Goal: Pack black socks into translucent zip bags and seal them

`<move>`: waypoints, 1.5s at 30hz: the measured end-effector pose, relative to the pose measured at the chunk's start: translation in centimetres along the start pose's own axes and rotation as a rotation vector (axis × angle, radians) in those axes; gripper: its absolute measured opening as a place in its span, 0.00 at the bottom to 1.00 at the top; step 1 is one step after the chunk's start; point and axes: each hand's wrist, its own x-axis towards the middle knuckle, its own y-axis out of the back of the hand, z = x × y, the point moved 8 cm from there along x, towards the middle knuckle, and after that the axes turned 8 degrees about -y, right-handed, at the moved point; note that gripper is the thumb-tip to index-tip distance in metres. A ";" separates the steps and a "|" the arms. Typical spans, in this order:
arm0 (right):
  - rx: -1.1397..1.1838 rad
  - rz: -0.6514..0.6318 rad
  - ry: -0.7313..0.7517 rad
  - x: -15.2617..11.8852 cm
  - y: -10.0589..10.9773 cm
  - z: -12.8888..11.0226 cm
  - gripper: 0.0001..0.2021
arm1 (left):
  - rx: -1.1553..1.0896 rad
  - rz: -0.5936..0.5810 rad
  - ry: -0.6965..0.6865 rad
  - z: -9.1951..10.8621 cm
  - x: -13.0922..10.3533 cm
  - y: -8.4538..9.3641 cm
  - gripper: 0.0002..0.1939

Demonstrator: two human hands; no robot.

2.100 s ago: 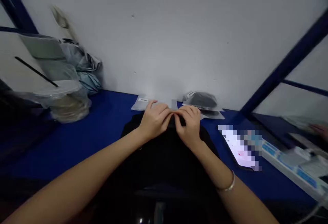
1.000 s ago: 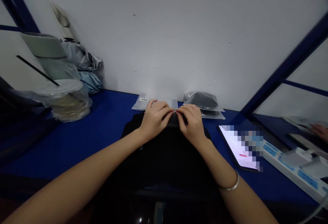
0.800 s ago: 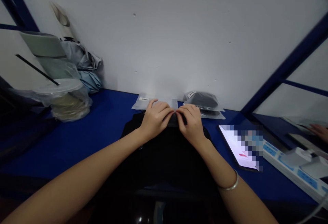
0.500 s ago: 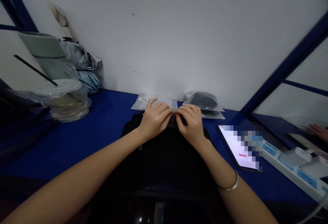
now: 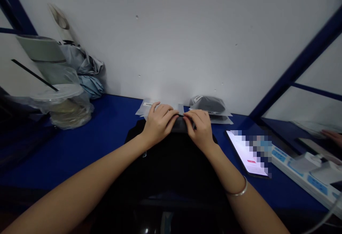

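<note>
A black garment (image 5: 171,169), it seems, lies dark and soft in front of me, with small white lettering on its left side. At its far end my left hand (image 5: 160,122) has thumb and fingers pinched together on a thin dark edge. Close to it, my right hand (image 5: 199,125) pinches the same edge, a small gap between the two hands. A greyish strip shows just below that gap; I cannot make out its material. Behind the left fingers lies a clear plastic bag (image 5: 143,108) with a white label.
Packed bags (image 5: 210,104) lie behind my right hand. To the right are a lit phone (image 5: 244,152) and a white power strip (image 5: 301,177). A bagged cup with a straw (image 5: 69,111) and an umbrella (image 5: 92,85) stand left. Another person's hand (image 5: 332,136) shows far right.
Both hands have drawn slightly apart, and a dark edge and the greyish strip now show between them. The view has shifted slightly.
</note>
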 end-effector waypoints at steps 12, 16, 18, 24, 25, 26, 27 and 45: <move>-0.051 0.044 0.041 0.0 0.4 -0.4 0.04 | -0.043 0.000 0.003 -0.2 -0.1 -0.2 0.06; -0.087 0.051 0.055 0.0 0.4 -0.6 0.05 | -0.018 -0.012 -0.019 0.0 0.0 -0.2 0.07; -0.104 0.052 0.068 0.0 0.4 -0.8 0.05 | -0.001 -0.016 -0.038 0.2 0.0 -0.3 0.07; -0.134 0.054 0.097 -0.1 0.4 -1.4 0.05 | 0.021 -0.005 -0.064 0.4 -0.1 -0.1 0.06; -0.137 0.051 0.095 -0.1 0.4 -1.4 0.05 | 0.019 -0.005 -0.063 0.4 -0.1 -0.1 0.06; -0.139 0.046 0.091 -0.2 0.4 -1.4 0.05 | 0.014 -0.005 -0.061 0.4 -0.1 -0.1 0.07; -0.138 0.043 0.084 -0.2 0.3 -1.4 0.05 | 0.007 -0.009 -0.057 0.4 -0.1 -0.1 0.07; -0.095 0.048 0.089 -0.3 0.3 -2.0 0.04 | 0.047 -0.034 -0.185 1.4 0.0 -0.2 0.08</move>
